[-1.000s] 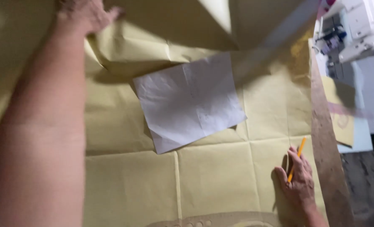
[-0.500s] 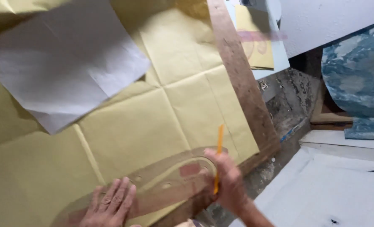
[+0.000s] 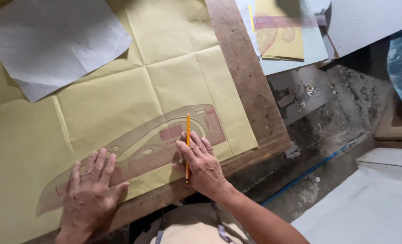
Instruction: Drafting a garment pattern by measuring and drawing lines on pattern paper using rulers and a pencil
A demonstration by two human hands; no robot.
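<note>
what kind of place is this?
Likely a tailoring or pattern-making workshop: a clear curved ruler lies on creased yellow paper on a worn wooden table, and the right hand holds a pencil.

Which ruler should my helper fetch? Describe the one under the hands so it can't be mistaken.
On the large creased yellow paper sheet covering the wooden table, near its front edge, lies a long clear plastic curved ruler. The left hand presses its tapered end; the right hand, holding an orange pencil, rests on its wider end.

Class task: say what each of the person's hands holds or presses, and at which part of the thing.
Right hand holds an orange pencil across its lower half. Left hand presses flat on the clear curved ruler, gripping nothing.
</note>
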